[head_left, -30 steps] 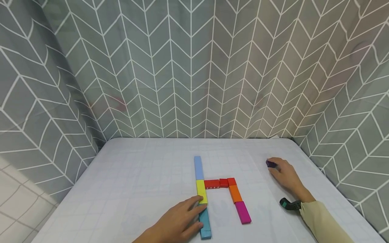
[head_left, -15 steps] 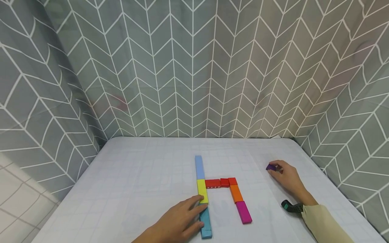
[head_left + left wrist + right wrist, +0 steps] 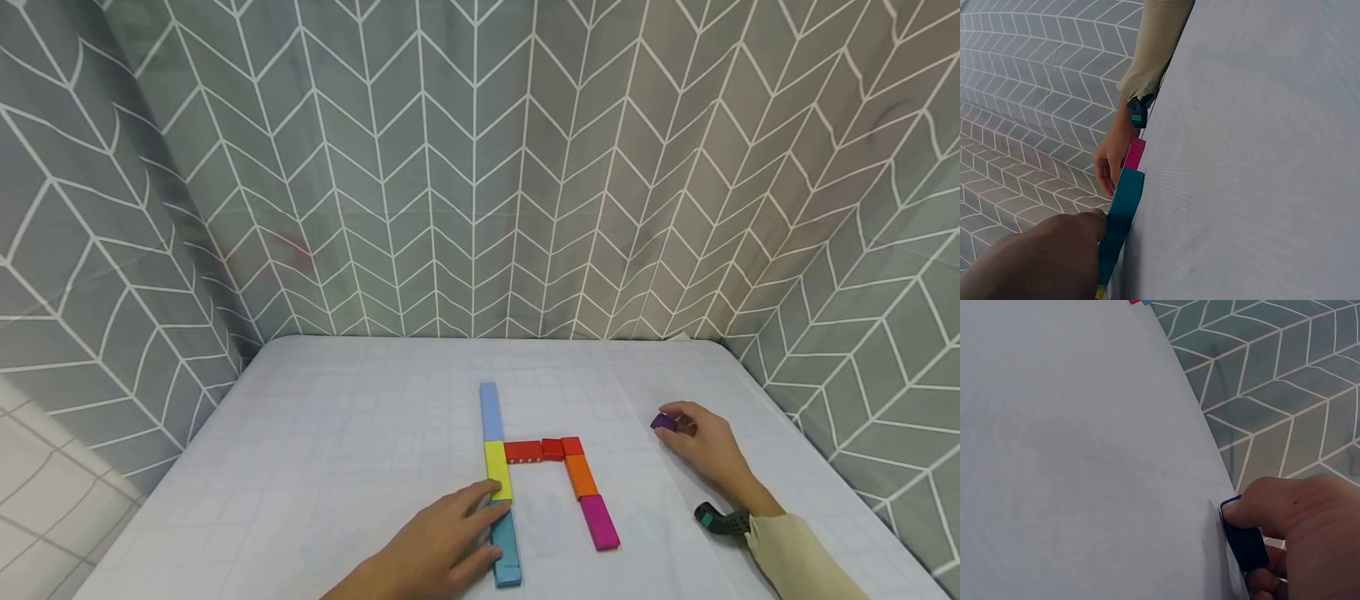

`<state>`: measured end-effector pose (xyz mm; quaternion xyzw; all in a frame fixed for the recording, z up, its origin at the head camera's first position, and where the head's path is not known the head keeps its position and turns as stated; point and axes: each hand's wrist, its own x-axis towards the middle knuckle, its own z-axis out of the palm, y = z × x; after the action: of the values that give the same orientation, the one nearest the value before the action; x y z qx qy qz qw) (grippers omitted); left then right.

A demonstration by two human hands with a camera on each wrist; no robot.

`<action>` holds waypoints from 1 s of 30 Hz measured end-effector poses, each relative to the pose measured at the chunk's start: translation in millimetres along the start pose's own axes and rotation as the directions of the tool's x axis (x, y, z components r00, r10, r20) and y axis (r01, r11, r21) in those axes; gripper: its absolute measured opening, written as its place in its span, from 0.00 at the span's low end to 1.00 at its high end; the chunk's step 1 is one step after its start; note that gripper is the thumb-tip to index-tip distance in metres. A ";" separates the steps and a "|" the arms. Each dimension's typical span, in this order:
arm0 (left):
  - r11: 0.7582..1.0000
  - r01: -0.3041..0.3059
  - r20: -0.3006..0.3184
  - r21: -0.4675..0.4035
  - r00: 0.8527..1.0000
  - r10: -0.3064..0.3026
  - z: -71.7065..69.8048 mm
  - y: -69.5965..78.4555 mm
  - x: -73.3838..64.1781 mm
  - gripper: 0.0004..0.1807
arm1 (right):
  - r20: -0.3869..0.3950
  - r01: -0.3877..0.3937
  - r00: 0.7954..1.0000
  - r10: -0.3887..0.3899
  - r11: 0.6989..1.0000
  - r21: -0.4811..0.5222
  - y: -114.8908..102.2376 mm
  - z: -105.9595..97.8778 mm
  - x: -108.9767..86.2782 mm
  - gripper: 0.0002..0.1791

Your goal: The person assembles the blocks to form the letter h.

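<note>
My left hand rests its fingertips on the yellow block and the teal block, its thumb at the teal block's side. Off to the right, my right hand pinches a small purple block between thumb and fingers, close over the table. The right wrist view shows the thumb on one end of this dark block. A light blue block continues the column beyond the yellow one. Two red blocks lead right to a smaller red piece, then an orange block and a magenta block.
A white cloth covers the table. Grey curtains with white chevron lines stand behind it and at both sides. A dark band is strapped on the right wrist, below a beige sleeve.
My right hand has shifted a little nearer to me with the purple block, which shows at a different angle. The left hand and the laid-out blocks have stayed in place.
</note>
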<state>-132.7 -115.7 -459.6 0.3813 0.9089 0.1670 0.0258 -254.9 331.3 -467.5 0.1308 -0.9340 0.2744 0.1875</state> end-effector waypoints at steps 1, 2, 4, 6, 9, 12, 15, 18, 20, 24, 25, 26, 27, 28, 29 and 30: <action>1.000 0.000 0.000 0.000 1.000 0.000 0.0 -0.2 0.0 0.34 | 0.009 0.005 1.000 -0.005 1.000 -0.004 -0.4 0.1 0.4 0.20; 1.000 0.002 0.000 0.000 1.000 -0.002 0.0 -0.3 0.0 0.34 | 0.020 0.012 1.000 -0.012 1.000 -0.006 -0.5 0.1 1.0 0.20; 1.000 0.004 -0.002 -0.002 1.000 -0.004 0.2 -0.5 -0.1 0.34 | 0.037 0.036 0.999 -0.036 0.999 -0.009 -0.6 0.1 2.0 0.20; 1.000 0.004 -0.005 -0.003 1.000 -0.004 0.8 0.0 -0.8 0.34 | 0.063 0.077 0.995 -0.078 0.997 0.020 0.0 -0.2 2.2 0.20; 1.000 0.003 -0.012 0.000 1.000 -0.003 1.9 0.7 -2.9 0.34 | 0.095 0.132 0.985 -0.141 0.987 0.095 1.3 0.0 0.8 0.24; 1.000 0.008 -0.010 0.004 1.000 -0.008 2.6 1.3 -4.2 0.34 | 0.132 0.135 0.979 -0.155 0.979 0.152 1.6 -0.4 -1.3 0.25; 1.000 0.008 -0.008 0.012 1.000 -0.008 2.5 1.1 -3.2 0.34 | 0.151 0.090 0.982 -0.110 0.986 0.138 0.7 -2.0 -2.1 0.22; 1.000 -0.002 -0.015 0.015 1.000 0.003 1.7 0.7 -2.2 0.34 | 0.161 0.046 0.985 -0.066 0.991 0.122 -0.2 -3.5 -1.7 0.19; 1.000 -0.006 -0.017 0.014 1.000 0.007 1.3 0.3 -1.9 0.34 | 0.160 0.032 0.986 -0.052 0.992 0.124 -0.8 -4.4 -0.8 0.19; 1.000 -0.008 -0.019 0.012 1.000 0.008 1.5 -0.8 -1.7 0.35 | 0.134 0.038 0.989 -0.057 0.989 0.141 -2.2 -5.3 0.3 0.17; 1.000 -0.006 -0.019 0.010 1.000 0.006 1.8 -0.9 -1.4 0.35 | 0.125 0.041 0.990 -0.060 0.988 0.148 -3.0 -5.4 0.4 0.17; 1.000 -0.004 -0.019 0.008 1.000 0.004 2.0 -0.9 -1.1 0.35 | 0.118 0.046 0.991 -0.065 0.987 0.156 -3.7 -5.5 0.4 0.17; 1.000 -0.006 -0.022 0.010 1.000 0.007 2.2 -0.9 -1.0 0.35 | 0.109 0.049 0.992 -0.068 0.986 0.162 -4.9 -5.5 0.5 0.17; 1.000 -0.005 -0.022 0.010 1.000 0.006 2.3 -0.7 -0.9 0.35 | 0.103 0.053 0.992 -0.070 0.985 0.167 -6.3 -5.6 0.3 0.17; 1.000 -0.007 -0.024 0.009 1.000 0.007 2.4 -0.8 -0.6 0.35 | 0.094 0.058 0.993 -0.075 0.983 0.174 -7.9 -5.6 0.1 0.16; 1.000 -0.008 -0.026 0.008 1.000 0.008 2.4 -0.9 -0.4 0.34 | 0.089 0.062 0.993 -0.079 0.981 0.183 -9.7 -5.5 -0.4 0.16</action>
<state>-132.6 -115.8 -462.2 0.3830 0.9082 0.1685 0.0121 -249.6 326.6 -458.9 0.1933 -0.9082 0.3440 0.1395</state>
